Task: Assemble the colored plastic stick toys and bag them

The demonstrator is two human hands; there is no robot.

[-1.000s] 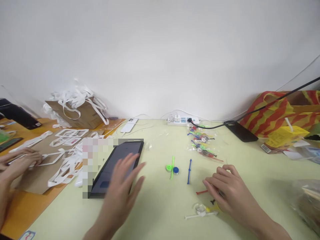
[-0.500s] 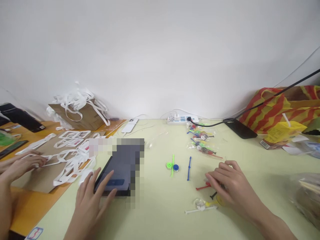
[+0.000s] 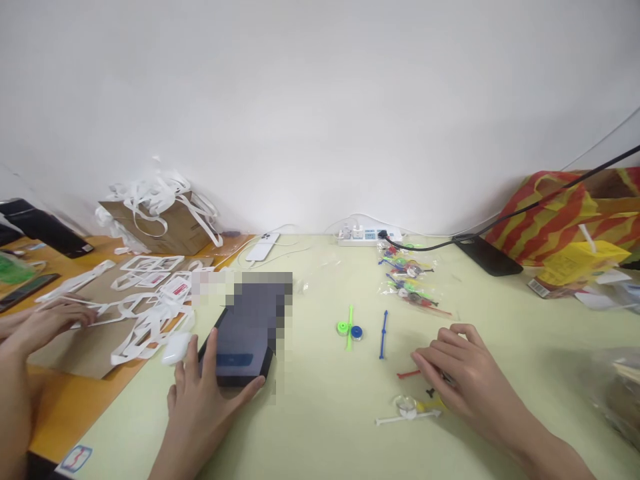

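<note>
My left hand (image 3: 203,400) grips the near end of a black phone (image 3: 239,343) lying on the pale green table (image 3: 320,427), fingers on its left edge and thumb at its near right corner. My right hand (image 3: 463,377) rests palm down on the table over small toy parts: a red stick (image 3: 407,374), a black piece (image 3: 430,392) and a yellow piece (image 3: 434,405) show at its fingertips. A clear disc on a white stick (image 3: 406,412) lies just in front of it. A green and a blue disc (image 3: 350,329) and a blue stick (image 3: 383,325) lie between the hands.
A bag of coloured toy parts (image 3: 407,283) and a power strip (image 3: 369,235) sit at the back. A white earbud case (image 3: 176,347) lies left of the phone. Another person's hands (image 3: 37,323) work on white cut-out strips (image 3: 145,320) at left. A striped bag (image 3: 565,213) stands at right.
My left hand drew back from hovering over the phone's middle to its near end and closed around it. The phone shifted slightly. My right hand stayed nearly still.
</note>
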